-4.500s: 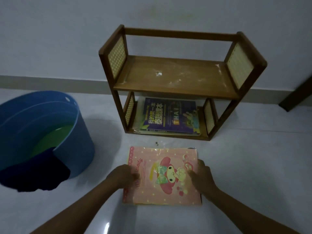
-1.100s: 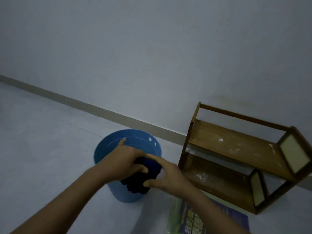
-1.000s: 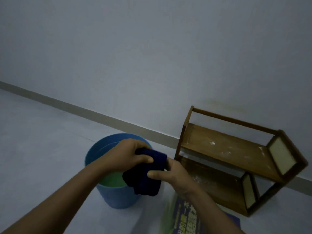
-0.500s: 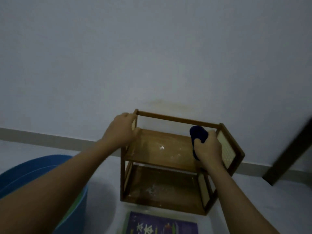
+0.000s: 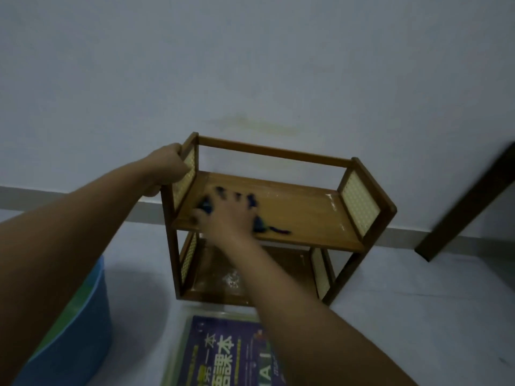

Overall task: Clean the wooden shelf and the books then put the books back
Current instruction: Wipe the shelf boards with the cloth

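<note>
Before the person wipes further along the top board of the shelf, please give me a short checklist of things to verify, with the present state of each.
1. Shelf held steady: ok. The left hand grips the left end frame of the wooden shelf.
2. Cloth under the wiping hand: ok. The right hand presses the dark blue cloth flat on the top board.
3. Top board clean: not ok. White specks remain near its right end.
4. Lower board clean: not ok. A pale patch of dust lies on it.
5. Books out of the shelf: ok. The purple book lies on the floor in front.
6. Cloth damp enough: cannot tell.
</note>
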Action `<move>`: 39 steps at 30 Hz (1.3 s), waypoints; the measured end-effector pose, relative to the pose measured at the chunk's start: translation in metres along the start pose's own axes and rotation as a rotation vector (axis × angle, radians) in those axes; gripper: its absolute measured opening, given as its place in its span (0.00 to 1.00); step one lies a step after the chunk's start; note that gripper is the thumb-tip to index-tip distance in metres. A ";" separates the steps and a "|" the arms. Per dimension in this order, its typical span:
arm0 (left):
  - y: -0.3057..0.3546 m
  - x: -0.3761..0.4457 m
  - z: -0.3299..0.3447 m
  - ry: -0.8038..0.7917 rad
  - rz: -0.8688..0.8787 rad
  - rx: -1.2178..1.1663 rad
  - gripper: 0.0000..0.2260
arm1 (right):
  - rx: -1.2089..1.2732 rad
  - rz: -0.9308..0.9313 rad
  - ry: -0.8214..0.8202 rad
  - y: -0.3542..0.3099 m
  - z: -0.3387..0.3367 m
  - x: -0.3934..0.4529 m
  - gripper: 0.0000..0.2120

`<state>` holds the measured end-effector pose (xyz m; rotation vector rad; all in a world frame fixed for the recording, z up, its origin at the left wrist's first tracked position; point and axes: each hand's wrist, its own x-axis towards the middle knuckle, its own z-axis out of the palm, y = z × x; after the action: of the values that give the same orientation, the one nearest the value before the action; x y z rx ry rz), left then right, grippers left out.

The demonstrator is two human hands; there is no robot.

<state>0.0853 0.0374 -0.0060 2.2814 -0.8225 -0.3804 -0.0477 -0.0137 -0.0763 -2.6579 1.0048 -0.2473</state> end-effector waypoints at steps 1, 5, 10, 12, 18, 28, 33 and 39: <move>0.000 -0.001 0.000 0.002 0.000 0.021 0.14 | -0.028 -0.059 -0.028 -0.018 0.009 0.000 0.24; 0.001 -0.005 -0.001 -0.012 -0.021 -0.044 0.14 | -0.019 -0.119 -0.015 -0.007 0.009 0.006 0.20; 0.002 -0.012 -0.002 -0.049 -0.047 -0.194 0.18 | -0.013 0.190 0.148 0.118 -0.029 -0.008 0.19; 0.003 -0.013 -0.001 -0.054 -0.048 -0.252 0.19 | -0.037 0.335 0.213 0.162 -0.046 -0.016 0.21; 0.004 -0.012 0.002 -0.008 -0.058 -0.330 0.21 | -0.039 0.362 0.127 0.111 -0.039 -0.004 0.24; 0.004 -0.010 0.001 -0.013 -0.066 -0.291 0.25 | 0.037 -0.025 -0.015 0.029 -0.016 -0.009 0.22; 0.004 -0.011 -0.001 -0.046 -0.071 -0.286 0.26 | -0.174 0.313 -0.050 0.153 -0.058 -0.032 0.20; 0.004 -0.015 -0.003 -0.056 -0.043 -0.273 0.25 | -0.109 0.347 0.139 0.179 -0.053 0.036 0.26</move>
<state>0.0730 0.0462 -0.0006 2.0446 -0.7036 -0.5437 -0.1454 -0.1763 -0.0821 -2.5285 1.5400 -0.3106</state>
